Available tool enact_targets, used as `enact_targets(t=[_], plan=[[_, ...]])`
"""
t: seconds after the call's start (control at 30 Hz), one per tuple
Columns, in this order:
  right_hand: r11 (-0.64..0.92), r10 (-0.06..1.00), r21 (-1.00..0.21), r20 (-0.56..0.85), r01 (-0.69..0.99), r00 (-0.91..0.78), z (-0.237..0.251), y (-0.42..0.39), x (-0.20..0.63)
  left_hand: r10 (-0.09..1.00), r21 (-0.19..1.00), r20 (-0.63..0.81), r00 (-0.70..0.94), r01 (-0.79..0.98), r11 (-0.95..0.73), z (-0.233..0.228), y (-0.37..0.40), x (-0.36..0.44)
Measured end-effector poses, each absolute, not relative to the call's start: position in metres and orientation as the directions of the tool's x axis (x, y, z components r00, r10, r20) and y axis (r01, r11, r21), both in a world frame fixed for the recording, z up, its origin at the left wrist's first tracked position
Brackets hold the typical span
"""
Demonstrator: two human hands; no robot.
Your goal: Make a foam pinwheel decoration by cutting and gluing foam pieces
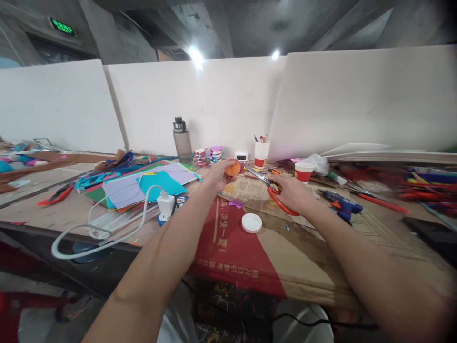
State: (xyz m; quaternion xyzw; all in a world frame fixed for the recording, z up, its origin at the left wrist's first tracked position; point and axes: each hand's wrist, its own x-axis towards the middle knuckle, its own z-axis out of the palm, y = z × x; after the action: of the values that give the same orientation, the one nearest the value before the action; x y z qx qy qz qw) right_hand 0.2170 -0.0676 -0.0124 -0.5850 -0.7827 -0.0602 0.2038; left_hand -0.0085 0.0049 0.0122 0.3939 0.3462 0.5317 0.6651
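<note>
My left hand [219, 176] grips an orange paper disc [233, 167], held up over the cardboard with its face toward me. In my right hand [291, 191] is a pair of scissors [273, 189] with red handles; the blades point left toward the disc's edge. Whether they touch the paper I cannot tell. A round white lid-like piece [252, 222] lies on the red printed cardboard [228, 247] below both hands. Purple paper scraps [235, 203] rest on the cardboard just under the disc.
Left lie coloured paper sheets [164, 186] and a white charger [166, 205] with a looping cable. A bottle [183, 143], small decorated cup pieces [215, 155] and a paper cup with pens [262, 155] stand behind. Right are another cup [303, 171] and a blue glue gun [342, 206].
</note>
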Motion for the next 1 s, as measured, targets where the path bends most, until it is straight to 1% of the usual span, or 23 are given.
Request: enact_targets(t=[0.13, 0.33, 0.6, 0.8, 1.0], plan=[[0.262, 0.889, -0.049, 0.401, 0.964, -0.221, -0.01, -0.071, 0.216, 0.975, 0.922, 0.054, 0.215, -0.385, 0.034, 0.011, 0.003, -0.009], [0.222, 0.887, 0.02, 0.412, 0.975, -0.21, -0.005, -0.076, 0.213, 0.964, 0.932, 0.151, 0.221, -0.356, -0.064, 0.011, 0.001, -0.008], [0.148, 0.899, 0.076, 0.406, 0.986, -0.166, -0.003, -0.077, 0.207, 0.96, 0.938, 0.16, 0.231, -0.34, -0.074, 0.011, 0.0, -0.008], [0.139, 0.899, 0.082, 0.407, 0.987, -0.161, -0.002, -0.08, 0.205, 0.953, 0.948, 0.193, 0.234, -0.294, -0.119, 0.009, 0.001, -0.008], [0.156, 0.904, 0.032, 0.398, 0.987, -0.156, -0.005, -0.076, 0.206, 0.942, 0.953, 0.279, 0.186, -0.172, -0.248, 0.006, 0.001, -0.006]])
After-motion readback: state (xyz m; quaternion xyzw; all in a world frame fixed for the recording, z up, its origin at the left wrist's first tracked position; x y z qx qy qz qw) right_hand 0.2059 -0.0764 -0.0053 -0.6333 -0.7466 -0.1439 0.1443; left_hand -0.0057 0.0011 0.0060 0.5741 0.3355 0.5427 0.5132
